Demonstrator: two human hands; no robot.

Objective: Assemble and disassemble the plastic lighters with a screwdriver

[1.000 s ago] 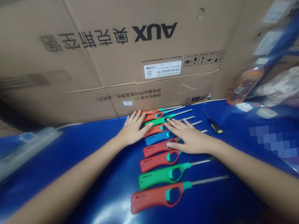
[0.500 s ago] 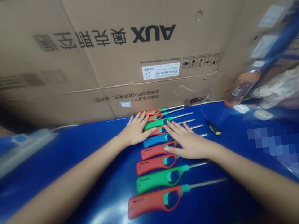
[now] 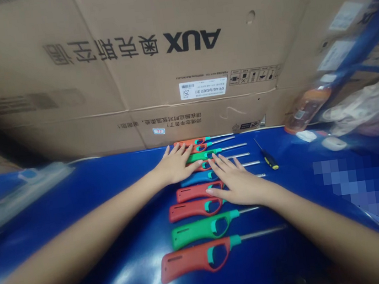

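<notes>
Several long-nosed gas lighters lie in a column on the blue table, handles to the left and metal tubes to the right. Nearest me is an orange-red lighter (image 3: 187, 263), with a green lighter (image 3: 193, 232) just beyond it, then a red lighter (image 3: 187, 211). My left hand (image 3: 176, 165) lies with fingers spread over the handles of the far lighters, touching an upper green lighter (image 3: 198, 157). My right hand (image 3: 239, 179) is spread over the tubes and trigger ends of the middle ones, its thumb on another red lighter (image 3: 190, 193). A blue lighter (image 3: 194, 178) shows between the hands.
A large cardboard box (image 3: 127, 85) stands upright along the table's back edge. To the right lie a black and yellow screwdriver (image 3: 268, 159), an orange bottle (image 3: 308, 109), a white object (image 3: 334, 143) and a plastic bag (image 3: 361, 107). A translucent plastic item (image 3: 39, 188) is on the left.
The middle lighters under my hands have shifted slightly, some handles a little to the left. My left hand has moved slightly right; both hands stay spread over the row.
</notes>
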